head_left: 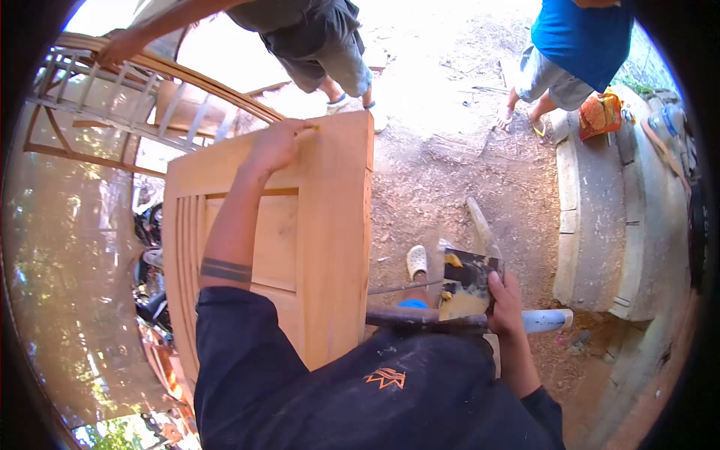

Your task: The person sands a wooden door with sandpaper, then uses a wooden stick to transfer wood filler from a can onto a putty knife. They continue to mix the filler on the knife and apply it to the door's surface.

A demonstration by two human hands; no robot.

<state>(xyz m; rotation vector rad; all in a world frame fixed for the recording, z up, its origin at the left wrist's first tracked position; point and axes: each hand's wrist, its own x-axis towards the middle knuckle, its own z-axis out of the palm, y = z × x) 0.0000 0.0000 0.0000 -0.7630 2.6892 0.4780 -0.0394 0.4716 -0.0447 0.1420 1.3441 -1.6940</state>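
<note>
Head view, and the work looked to be at the patching stage: tan paste going onto bare wood. The left hand (276, 148) was up at the far end of the pale brown, panelled wooden door (334, 225), its fingers bunched and reaching towards a small yellowish smear (316, 128) on the face. The smear sat right by the fingertips, near the end edge; whether they pinched a small tool or pressed bare, one could not tell.

Over on the other side, the right hand (507, 301) had the dark, flat, rectangular board (471, 274) gripped by its edge, thumb over the top, the other fingers largely hidden. The soft tan paste (463, 305) lay on that board, just beyond the thumb, well apart from the left fingers. Any further touch on the smear called, by the look of it, for light, flat pressure, with the loaded board kept steady.
</note>
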